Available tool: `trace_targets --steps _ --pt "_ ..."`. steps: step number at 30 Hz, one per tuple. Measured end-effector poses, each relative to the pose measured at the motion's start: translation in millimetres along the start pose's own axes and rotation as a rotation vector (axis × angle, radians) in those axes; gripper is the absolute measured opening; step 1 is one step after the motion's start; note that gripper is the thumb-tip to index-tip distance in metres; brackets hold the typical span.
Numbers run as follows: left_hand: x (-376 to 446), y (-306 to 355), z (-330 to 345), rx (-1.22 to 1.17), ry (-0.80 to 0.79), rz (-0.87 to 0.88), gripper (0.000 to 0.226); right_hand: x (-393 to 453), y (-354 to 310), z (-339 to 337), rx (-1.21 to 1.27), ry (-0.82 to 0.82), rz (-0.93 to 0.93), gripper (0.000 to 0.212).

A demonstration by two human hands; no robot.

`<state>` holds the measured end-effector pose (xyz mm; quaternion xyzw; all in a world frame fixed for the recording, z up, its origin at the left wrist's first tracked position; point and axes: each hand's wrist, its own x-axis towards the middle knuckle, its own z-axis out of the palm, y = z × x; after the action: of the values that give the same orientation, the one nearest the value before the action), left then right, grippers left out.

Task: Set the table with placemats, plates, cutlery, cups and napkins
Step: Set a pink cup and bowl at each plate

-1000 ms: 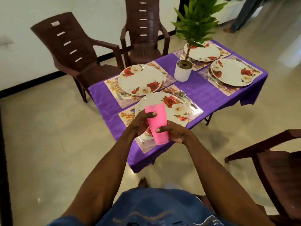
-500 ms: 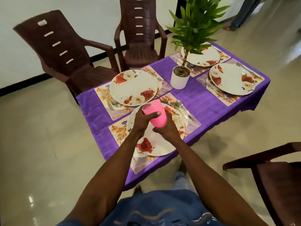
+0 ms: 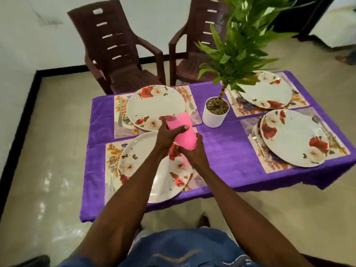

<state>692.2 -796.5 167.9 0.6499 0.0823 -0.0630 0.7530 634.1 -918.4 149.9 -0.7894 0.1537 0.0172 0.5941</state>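
- A pink cup [image 3: 183, 132] is held above the purple-clothed table [image 3: 227, 155], to the left of the white plant pot [image 3: 215, 113] and nearer the camera than it.
- The cup is plain, opaque, bright pink plastic, tall and slightly tapered; it is tilted, with one end pointing up and away toward the far-left plate [image 3: 156, 106]. Which end is the mouth cannot be told, the picture being blurred there.
- The left hand [image 3: 167, 136] is wrapped round the cup's upper part, the thumb laid across the pink side that faces the camera.
- The right hand [image 3: 194, 152] is curled round the cup's lower end, which it partly hides.
- Four white plates with red and cream flowers are seen, each lying on a floral placemat: two to the left of the pot and two to its right.
- The near-left plate [image 3: 150, 170] lies directly beneath the forearms and is partly covered by them.
- A fork [image 3: 112, 170] lies on the near-left placemat [image 3: 112, 151], just beside that plate's left edge.
- More cutlery [image 3: 257, 140] lies at the left edge of the near-right plate [image 3: 294, 137].
- A green leafy plant [image 3: 240, 45] rises from the pot, overhanging the far-right plate [image 3: 269, 93].
- Two brown plastic chairs [image 3: 119, 53] stand beyond the pot, at the table's far side.
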Motion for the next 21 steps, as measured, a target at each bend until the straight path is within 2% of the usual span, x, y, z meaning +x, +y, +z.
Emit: trace_targets --steps 3,6,8,10,13,17,21 --pt "-2.5 1.4 11.1 0.003 0.135 0.021 0.085 11.3 12.1 -24.0 -0.131 -0.084 -0.048 0.087" --pt "-4.9 16.2 13.5 -0.105 0.351 0.076 0.086 23.8 23.7 -43.9 -0.294 -0.025 -0.074 0.091" --pt "-5.0 26.2 9.6 -0.155 0.475 0.121 0.087 33.2 25.3 -54.8 -0.292 0.035 -0.073 0.092" --pt "-7.1 28.2 3.7 -0.104 0.542 0.155 0.089 42.8 20.9 -58.4 -0.195 0.059 -0.085 0.096" --pt "-15.2 13.4 -2.3 0.073 0.575 0.13 0.093 55.0 10.1 -53.4 -0.042 0.038 -0.1 0.093" --pt "-32.7 -14.8 -9.0 0.265 0.566 0.119 0.097 70.0 1.0 -38.1 -0.089 0.021 -0.134 0.082" --pt "-52.1 -33.3 -18.2 0.343 0.539 0.079 0.096 80.4 1.4 -21.4 -0.166 -0.016 -0.14 0.088"
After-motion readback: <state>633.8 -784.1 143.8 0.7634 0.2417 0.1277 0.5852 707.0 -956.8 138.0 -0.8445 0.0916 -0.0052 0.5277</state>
